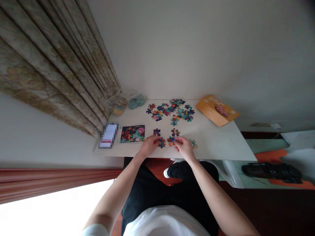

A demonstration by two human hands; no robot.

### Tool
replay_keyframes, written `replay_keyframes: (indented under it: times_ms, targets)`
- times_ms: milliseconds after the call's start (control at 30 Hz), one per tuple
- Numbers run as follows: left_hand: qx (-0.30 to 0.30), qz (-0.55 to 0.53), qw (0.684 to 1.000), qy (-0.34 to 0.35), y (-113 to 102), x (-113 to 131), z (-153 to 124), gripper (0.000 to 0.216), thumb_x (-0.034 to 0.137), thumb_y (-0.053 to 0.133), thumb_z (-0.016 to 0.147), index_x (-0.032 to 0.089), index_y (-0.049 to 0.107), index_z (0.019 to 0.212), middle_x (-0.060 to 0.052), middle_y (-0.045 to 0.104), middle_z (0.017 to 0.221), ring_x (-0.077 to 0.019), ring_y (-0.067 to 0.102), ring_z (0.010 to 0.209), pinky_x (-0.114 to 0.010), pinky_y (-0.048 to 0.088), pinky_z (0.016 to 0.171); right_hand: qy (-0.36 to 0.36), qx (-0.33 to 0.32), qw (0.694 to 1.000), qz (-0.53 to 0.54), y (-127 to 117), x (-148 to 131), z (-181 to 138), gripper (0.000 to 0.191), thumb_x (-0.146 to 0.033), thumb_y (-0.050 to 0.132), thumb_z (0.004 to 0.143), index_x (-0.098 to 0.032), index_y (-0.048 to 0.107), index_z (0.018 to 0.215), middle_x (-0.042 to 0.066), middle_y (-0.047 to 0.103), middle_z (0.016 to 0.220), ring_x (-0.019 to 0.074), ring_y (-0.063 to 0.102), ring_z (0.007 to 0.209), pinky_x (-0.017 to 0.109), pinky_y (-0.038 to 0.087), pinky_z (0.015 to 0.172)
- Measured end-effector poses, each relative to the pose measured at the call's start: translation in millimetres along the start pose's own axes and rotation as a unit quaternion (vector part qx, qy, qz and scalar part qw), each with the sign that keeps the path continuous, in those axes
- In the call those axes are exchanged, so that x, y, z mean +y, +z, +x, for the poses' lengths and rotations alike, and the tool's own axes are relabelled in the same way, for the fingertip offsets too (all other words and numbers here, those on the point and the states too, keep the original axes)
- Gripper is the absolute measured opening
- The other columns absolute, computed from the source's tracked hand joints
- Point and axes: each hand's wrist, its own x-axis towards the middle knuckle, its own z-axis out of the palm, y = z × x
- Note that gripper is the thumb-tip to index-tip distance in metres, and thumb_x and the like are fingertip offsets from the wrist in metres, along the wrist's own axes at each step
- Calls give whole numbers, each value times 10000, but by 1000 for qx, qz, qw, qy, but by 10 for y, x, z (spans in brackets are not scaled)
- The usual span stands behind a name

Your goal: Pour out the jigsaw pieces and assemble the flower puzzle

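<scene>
My left hand (149,146) rests near the front edge of the white table (221,141), its fingertips pinched on a dark puzzle piece (161,143). Close beside it my right hand (184,146) pinches a small joined cluster of puzzle pieces (171,141). Two loose pieces (157,132) lie just beyond the hands. A large scatter of colourful puzzle pieces (172,111) covers the far middle of the table. A reference picture card (132,133) with flowers lies left of my left hand.
An orange puzzle box (217,110) lies at the far right corner. Two clear bags of pieces (118,104) sit at the far left by the curtain (56,65). A blurred flat object (108,135) lies at the left edge. Shoes (270,172) rest on the floor, right.
</scene>
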Motion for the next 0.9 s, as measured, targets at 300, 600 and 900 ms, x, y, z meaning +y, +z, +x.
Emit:
replay_keyframes:
  times_ms: [300, 600, 900]
  targets:
    - [38, 167, 982, 79, 17, 28, -185, 373, 328, 755, 917, 197, 700, 1263, -136, 670, 1265, -304, 647, 1195, -444, 538, 1047, -178, -14, 948, -262, -57, -33, -37, 184, -353, 700, 892, -206, 745, 993, 95, 772, 959, 254, 731, 864, 373, 564, 845]
    - [-17, 209, 970, 124, -54, 27, -250, 411, 119, 646, 912, 217, 682, 1310, -112, 679, 1329, -299, 623, 1212, -475, 516, 1055, -205, -108, 917, -325, -140, -122, -46, 339, -246, 761, 859, -230, 709, 1194, 96, 699, 1197, 253, 716, 1065, 377, 548, 968]
    - [51, 167, 982, 71, -81, 38, -336, 440, 126, 687, 864, 215, 658, 1294, -108, 726, 1267, -306, 663, 1199, -486, 509, 1075, -165, -167, 900, -368, -157, -245, -73, 327, -302, 805, 832, -245, 679, 1128, 64, 704, 1197, 236, 726, 998, 331, 529, 873]
